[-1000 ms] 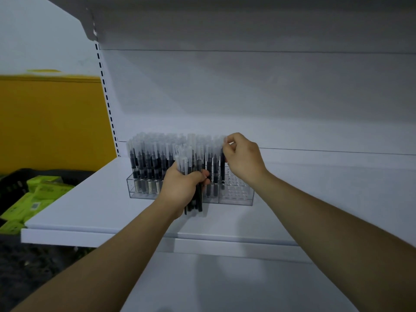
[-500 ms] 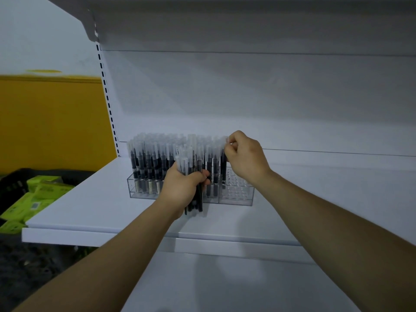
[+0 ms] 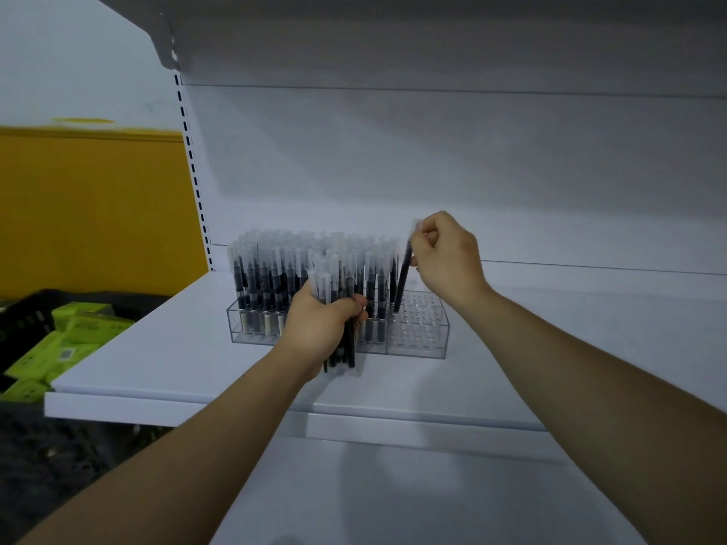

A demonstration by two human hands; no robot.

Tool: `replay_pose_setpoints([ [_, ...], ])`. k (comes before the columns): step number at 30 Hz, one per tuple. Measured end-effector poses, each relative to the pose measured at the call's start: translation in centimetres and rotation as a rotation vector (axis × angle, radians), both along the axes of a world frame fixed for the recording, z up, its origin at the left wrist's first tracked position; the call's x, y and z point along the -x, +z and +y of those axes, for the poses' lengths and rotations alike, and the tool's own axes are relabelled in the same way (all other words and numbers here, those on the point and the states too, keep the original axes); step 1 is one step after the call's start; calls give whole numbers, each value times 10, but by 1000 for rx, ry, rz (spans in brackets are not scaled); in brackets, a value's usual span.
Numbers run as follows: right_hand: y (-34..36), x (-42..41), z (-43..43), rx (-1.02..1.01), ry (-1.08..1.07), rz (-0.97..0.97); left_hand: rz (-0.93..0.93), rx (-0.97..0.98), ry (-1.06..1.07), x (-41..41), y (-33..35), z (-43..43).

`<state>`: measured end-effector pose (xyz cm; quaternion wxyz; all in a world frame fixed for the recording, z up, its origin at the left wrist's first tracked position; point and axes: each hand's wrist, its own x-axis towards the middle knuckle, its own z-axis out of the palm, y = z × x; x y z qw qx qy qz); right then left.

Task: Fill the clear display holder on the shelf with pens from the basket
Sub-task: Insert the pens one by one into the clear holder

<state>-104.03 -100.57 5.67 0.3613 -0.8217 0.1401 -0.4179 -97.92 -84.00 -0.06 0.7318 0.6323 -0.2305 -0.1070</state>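
A clear display holder (image 3: 419,336) stands on the white shelf (image 3: 157,359). Its left and middle parts are packed with several upright black pens with frosted caps (image 3: 267,277); the right section shows bare holes. My left hand (image 3: 322,328) grips a bundle of pens (image 3: 340,308) upright in front of the holder. My right hand (image 3: 446,257) pinches one pen (image 3: 403,281) near its cap, tilted, with its lower tip at the holes of the right section.
A dark basket (image 3: 27,312) with green boxes (image 3: 78,328) sits low at the left, beside a yellow wall panel (image 3: 90,206). Another shelf (image 3: 432,33) hangs overhead, and a lower shelf (image 3: 393,497) lies under my arms.
My right hand has risen and shifted right, away from the packed pens, and now holds a single tilted pen over the right section. The left hand has kept still.
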Motion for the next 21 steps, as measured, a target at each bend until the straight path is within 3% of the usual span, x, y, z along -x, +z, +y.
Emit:
replay_pose_setpoints([
  [5, 10, -4, -1, 13, -15, -56, 3, -2, -2, -1, -1, 0],
  [21, -30, -7, 4, 118, 26, 200, -16, -10, -7, -2, 1, -2],
])
